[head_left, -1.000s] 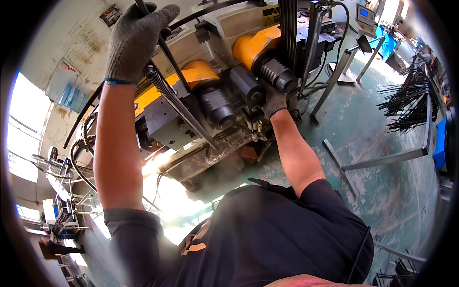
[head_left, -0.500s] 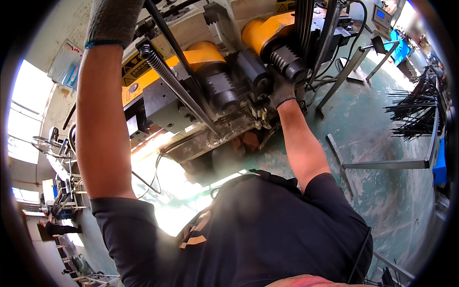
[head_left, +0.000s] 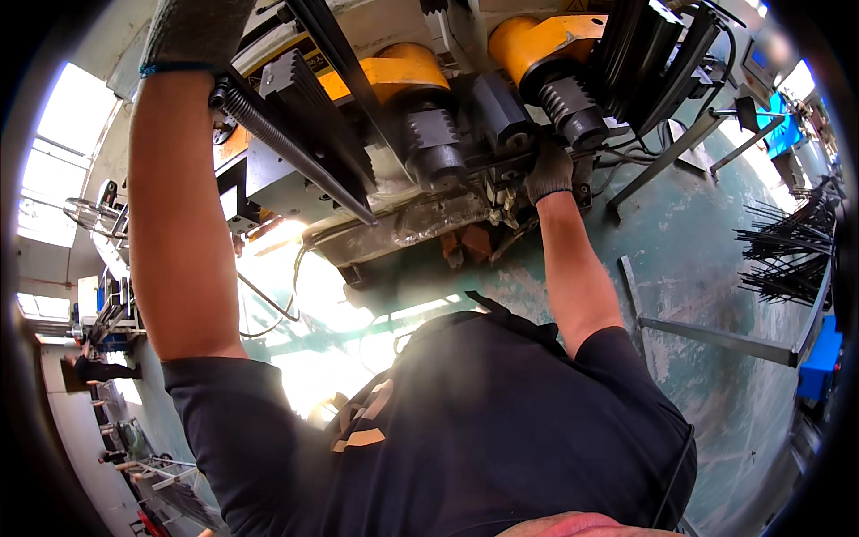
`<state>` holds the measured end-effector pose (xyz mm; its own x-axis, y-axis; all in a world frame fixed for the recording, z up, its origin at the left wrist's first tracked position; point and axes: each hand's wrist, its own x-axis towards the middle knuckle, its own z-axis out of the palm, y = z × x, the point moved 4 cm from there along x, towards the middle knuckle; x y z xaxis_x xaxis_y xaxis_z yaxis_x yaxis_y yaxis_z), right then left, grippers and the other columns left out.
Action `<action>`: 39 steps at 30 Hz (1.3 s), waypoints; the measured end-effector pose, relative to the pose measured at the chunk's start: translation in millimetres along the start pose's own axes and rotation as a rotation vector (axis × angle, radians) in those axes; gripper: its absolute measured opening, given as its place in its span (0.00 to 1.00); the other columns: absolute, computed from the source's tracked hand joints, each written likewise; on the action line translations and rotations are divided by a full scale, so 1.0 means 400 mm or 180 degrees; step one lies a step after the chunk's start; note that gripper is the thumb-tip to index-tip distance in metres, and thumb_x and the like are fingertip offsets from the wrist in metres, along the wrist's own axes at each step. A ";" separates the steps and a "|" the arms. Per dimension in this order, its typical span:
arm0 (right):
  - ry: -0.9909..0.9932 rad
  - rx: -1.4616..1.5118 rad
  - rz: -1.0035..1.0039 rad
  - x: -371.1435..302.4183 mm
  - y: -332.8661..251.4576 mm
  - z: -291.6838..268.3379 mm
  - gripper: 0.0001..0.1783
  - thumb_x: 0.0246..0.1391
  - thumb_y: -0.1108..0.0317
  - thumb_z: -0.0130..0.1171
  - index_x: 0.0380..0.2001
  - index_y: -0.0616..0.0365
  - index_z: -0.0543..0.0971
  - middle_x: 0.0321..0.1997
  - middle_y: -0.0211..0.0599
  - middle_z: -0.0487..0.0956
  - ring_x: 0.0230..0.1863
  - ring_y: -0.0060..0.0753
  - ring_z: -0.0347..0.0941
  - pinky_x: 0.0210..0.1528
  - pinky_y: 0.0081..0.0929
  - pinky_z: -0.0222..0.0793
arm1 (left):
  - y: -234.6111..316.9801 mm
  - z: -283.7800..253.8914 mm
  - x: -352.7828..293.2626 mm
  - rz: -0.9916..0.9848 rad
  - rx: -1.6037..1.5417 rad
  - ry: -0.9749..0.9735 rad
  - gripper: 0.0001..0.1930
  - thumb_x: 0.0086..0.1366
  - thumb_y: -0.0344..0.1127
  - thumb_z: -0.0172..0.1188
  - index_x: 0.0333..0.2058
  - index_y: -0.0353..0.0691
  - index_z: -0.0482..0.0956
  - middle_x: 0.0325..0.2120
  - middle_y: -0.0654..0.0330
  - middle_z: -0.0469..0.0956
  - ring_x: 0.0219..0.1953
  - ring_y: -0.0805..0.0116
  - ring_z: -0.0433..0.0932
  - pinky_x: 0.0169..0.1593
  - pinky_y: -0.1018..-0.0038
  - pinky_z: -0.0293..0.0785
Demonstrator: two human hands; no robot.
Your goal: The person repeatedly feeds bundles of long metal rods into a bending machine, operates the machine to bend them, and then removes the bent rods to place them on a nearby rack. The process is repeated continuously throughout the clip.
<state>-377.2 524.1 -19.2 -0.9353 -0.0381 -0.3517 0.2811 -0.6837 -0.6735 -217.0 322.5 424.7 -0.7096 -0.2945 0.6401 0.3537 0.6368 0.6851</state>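
In a grey knit glove, my left hand [head_left: 197,34] is raised at the upper left beside the machine, and its fingers run out of the picture. My right hand [head_left: 549,170], also gloved, reaches in under the machine's front. Its fingers are hidden among dark parts, just below a black hexagonal block [head_left: 501,115] and a toothed dark roller [head_left: 573,109]. A second toothed roller [head_left: 434,148] stands to the left, below a yellow arm [head_left: 403,70]. Between my arms a coil spring on a rod [head_left: 277,134] slants down, next to a ridged dark block [head_left: 313,112].
Black upright bars [head_left: 635,67] stand right of the rollers. A grey metal frame [head_left: 716,336] crosses the green floor, with a bundle of thin black rods [head_left: 792,246] beyond. A blue box [head_left: 819,358] sits at the far right. Another person [head_left: 98,369] is far left.
The view has shifted, and the machine sits further right in it. My right hand has dropped slightly against the rollers. The ridged dark block by the spring now shows.
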 end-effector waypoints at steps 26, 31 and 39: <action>-0.0867 -0.1083 -0.0633 0.116 0.058 -0.095 0.18 0.70 0.68 0.46 0.56 0.62 0.78 0.52 0.43 0.82 0.53 0.36 0.79 0.55 0.32 0.76 | -0.003 -0.015 -0.040 -0.0245 0.0818 0.0119 0.19 0.63 0.42 0.66 0.46 0.33 0.78 0.34 0.53 0.81 0.38 0.62 0.82 0.46 0.63 0.76; -0.0982 -0.0787 0.0155 0.032 0.035 -0.030 0.20 0.70 0.64 0.45 0.57 0.62 0.77 0.50 0.41 0.84 0.50 0.33 0.81 0.52 0.31 0.79 | -0.013 -0.046 -0.058 -0.0283 0.0975 0.0115 0.20 0.63 0.44 0.66 0.46 0.34 0.78 0.35 0.52 0.82 0.39 0.62 0.83 0.47 0.62 0.76; -0.0773 -0.6107 -0.4158 -0.017 -0.023 -0.043 0.26 0.62 0.63 0.57 0.62 0.56 0.75 0.63 0.44 0.77 0.63 0.47 0.74 0.63 0.36 0.72 | 0.031 -0.161 -0.183 -0.0144 0.1508 0.0109 0.21 0.63 0.45 0.66 0.46 0.34 0.78 0.35 0.51 0.83 0.40 0.61 0.83 0.47 0.60 0.76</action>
<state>-369.7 543.3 -22.0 -0.6791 -0.4613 0.5710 -0.5963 0.8004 -0.0626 -121.3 306.3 408.7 -0.6945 -0.3479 0.6298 0.0003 0.8752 0.4838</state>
